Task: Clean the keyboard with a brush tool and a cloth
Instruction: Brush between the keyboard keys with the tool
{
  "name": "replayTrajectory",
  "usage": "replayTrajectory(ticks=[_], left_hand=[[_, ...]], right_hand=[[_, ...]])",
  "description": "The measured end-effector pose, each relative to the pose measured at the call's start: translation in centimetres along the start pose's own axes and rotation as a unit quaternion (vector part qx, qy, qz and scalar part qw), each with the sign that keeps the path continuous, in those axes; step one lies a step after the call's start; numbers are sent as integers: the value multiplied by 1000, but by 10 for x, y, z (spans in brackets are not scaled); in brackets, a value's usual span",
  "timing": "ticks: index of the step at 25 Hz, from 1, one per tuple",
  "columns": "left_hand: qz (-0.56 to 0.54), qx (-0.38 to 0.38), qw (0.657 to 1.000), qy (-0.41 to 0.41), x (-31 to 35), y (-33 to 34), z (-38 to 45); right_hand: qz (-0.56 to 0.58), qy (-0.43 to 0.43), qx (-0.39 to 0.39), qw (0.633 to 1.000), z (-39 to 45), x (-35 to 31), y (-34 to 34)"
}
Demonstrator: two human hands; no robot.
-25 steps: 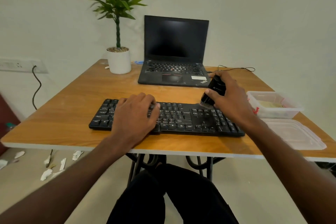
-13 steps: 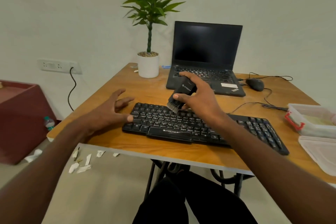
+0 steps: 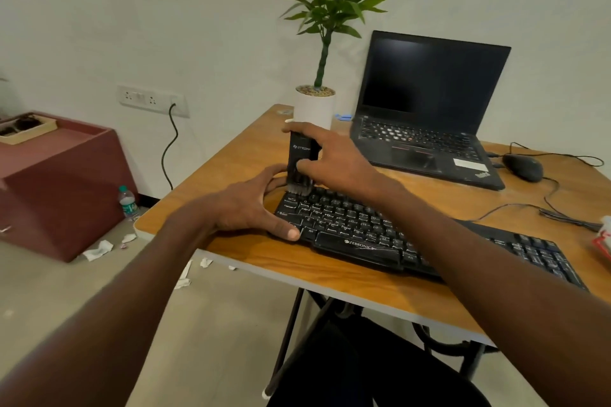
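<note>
The right hand (image 3: 334, 162) grips a black brush tool (image 3: 299, 160), thumb & fingers curled round its body, holding it upright w/ bristles down on the far left corner of the black keyboard (image 3: 413, 238). The left hand (image 3: 246, 205) clasps the keyboard's left end: thumb pressed on the near left corner, fingers curled round the far side of that end, just beside the bristles. The keyboard lies at an angle across the wooden table (image 3: 330, 271), its right end running off toward the frame's right edge; "ZEBRONICS" shows on its front edge. Behind it an open black laptop (image 3: 426, 109) sits w/ a dark screen, a black mouse (image 3: 522, 167) to its right w/ cable looping over the tabletop. A potted plant (image 3: 317, 99) in a white pot stands at the table's far left corner, right behind the brush. At the right edge a bit of a clear container w/ red clip (image 3: 603, 238) shows, mostly cut off. On the floor left of the table: a maroon cabinet (image 3: 56, 182), a small water bottle (image 3: 127, 203) beside it, and scraps of white paper (image 3: 99, 249). A wall socket (image 3: 152, 99) w/ a black cord plugged in is on the wall. No cloth can be made out.
</note>
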State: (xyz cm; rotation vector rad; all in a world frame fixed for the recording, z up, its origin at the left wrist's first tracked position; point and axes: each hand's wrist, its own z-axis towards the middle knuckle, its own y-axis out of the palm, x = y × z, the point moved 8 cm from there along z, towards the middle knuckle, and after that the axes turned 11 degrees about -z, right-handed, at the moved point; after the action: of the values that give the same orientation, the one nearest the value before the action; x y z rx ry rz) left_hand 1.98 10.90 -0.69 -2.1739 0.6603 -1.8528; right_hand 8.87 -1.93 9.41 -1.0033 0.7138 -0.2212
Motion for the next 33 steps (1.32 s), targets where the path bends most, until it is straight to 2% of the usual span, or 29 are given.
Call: replayTrajectory(ticks=[3, 6, 8, 11, 14, 17, 19, 21, 24, 28, 31, 33], left_hand=[[15, 8, 1000, -10, -1, -2, 0], [5, 12, 1000, -2, 0, -2, 0], [7, 11, 1000, 0, 1, -1, 0], [14, 13, 1000, -15, 1, -2, -1], [15, 16, 1000, -4, 2, -2, -1], [17, 15, 1000, -9, 1, -2, -2], [11, 16, 1000, -5, 1, -3, -2], [3, 13, 1000, 1, 3, -2, -2], [5, 13, 1000, -1, 3, -2, -3], [-11, 7, 1000, 5, 4, 0, -2], [-7, 1, 1000, -2, 4, 0, -2], [-11, 2, 1000, -7, 2, 0, -2]], right_hand=[[-69, 2, -32, 997, 7, 2, -7], [-30, -33, -32, 998, 4, -13, -2], [-23, -53, -74, 996, 2, -20, 1], [-101, -61, -105, 988, 4, -23, -1], [-92, -97, -96, 986, 1, -36, 5], [-136, -78, -150, 976, 5, -33, 4], [-161, -76, -127, 976, 8, -34, -1], [-131, -81, -113, 982, 3, -34, 3], [-127, -56, -148, 979, 0, -25, 2], [-69, -60, -84, 992, -7, -27, -1], [-97, -53, -108, 988, -6, -24, -1], [-89, -36, -89, 991, 1, -23, -7]])
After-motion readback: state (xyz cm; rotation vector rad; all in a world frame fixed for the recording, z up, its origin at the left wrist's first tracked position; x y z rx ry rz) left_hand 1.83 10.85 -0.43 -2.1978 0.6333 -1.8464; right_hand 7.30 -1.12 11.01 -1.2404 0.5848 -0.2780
